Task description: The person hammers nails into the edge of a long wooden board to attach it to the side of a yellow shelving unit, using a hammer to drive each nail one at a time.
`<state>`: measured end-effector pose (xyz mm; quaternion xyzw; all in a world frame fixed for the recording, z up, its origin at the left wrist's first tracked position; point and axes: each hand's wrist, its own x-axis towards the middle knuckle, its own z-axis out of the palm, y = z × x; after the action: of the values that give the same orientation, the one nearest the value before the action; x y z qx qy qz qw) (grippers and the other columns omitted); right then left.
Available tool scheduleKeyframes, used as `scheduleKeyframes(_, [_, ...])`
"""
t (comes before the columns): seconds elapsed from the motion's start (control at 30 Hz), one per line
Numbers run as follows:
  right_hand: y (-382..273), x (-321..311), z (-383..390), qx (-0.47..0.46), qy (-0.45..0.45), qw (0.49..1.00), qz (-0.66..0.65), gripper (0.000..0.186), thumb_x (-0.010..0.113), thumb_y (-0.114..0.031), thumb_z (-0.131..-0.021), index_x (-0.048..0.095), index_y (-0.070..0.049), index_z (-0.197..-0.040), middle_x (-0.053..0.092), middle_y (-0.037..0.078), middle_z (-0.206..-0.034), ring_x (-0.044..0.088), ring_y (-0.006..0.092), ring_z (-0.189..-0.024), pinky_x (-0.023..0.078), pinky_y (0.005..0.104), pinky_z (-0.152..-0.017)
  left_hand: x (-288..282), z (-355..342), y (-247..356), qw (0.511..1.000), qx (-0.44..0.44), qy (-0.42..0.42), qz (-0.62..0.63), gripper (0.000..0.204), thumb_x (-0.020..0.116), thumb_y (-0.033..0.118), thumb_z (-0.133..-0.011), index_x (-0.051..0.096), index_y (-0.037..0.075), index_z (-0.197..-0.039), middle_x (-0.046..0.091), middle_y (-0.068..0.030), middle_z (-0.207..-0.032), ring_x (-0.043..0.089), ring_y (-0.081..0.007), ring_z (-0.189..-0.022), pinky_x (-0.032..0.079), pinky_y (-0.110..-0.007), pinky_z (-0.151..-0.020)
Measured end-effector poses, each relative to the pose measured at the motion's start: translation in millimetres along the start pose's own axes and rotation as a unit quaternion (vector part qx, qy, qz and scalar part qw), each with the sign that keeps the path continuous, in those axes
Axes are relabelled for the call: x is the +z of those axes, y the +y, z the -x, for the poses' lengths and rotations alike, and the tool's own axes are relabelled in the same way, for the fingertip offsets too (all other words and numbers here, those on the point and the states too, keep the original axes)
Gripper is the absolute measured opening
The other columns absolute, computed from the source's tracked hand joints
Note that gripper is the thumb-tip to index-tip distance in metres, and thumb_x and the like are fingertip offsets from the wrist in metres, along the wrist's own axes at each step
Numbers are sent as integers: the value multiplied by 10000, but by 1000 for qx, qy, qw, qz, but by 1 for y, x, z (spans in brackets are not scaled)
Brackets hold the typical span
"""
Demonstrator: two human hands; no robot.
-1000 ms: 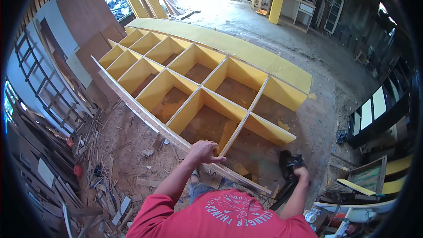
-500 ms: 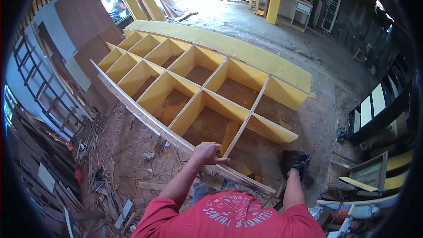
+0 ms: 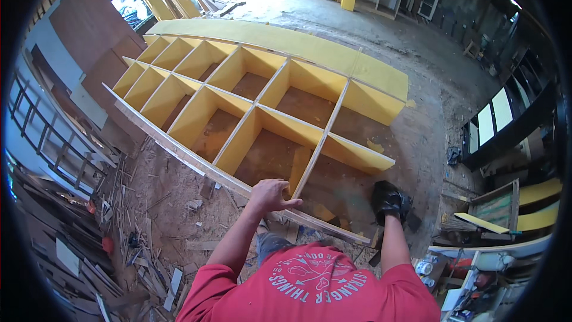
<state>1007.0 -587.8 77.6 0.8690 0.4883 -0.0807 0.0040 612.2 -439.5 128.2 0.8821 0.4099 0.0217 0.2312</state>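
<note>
A large yellow wooden shelf frame (image 3: pixel 360 154), divided into several square compartments, lies on the floor in front of me. My left hand (image 3: pixel 273 195) is closed over the top edge of its near long board (image 3: pixel 179 149), close to a crosswise divider, with the thumb stretched to the right. At the frame's right end, my right forearm (image 3: pixel 394 241) reaches into a glossy black covering (image 3: pixel 390 201), like a plastic bag or a glove. It hides my right hand, so its fingers cannot be made out.
Wood scraps (image 3: pixel 173 289) litter the ground at the left. A dark ladder-like frame (image 3: pixel 44 122) and large boards (image 3: pixel 89 24) lean there. A black cabinet-like piece (image 3: pixel 506 125) stands at the right, with yellow boards (image 3: pixel 539 191) nearer me. A long yellow panel (image 3: pixel 310 42) runs along the frame's far side.
The whole scene has shifted slightly up and left in the view. My left hand stays on the frame's edge; the black covering still hides my right hand.
</note>
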Motion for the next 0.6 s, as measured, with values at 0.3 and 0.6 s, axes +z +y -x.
scheduleKeyframes(0.3, [-24,-29,12,6,-43,998,-36,390,488,-314,-999,787,-119,-1157,747,183,-1241,710,383,-1153,545,520,-997,17,1,-8,1000,2,19,5,620,770,740,-777,754,122,-823,750,-102,-859,746,-317,-881,576,-446,-801])
scheduleKeyframes(0.6, [90,78,12,60,70,978,-185,339,618,-279,-940,780,-120,-1192,758,187,-1205,726,338,-1153,559,436,-960,15,-9,2,1000,-7,14,2,547,821,654,-750,757,120,-853,759,-93,-880,756,-303,-883,586,-443,-784])
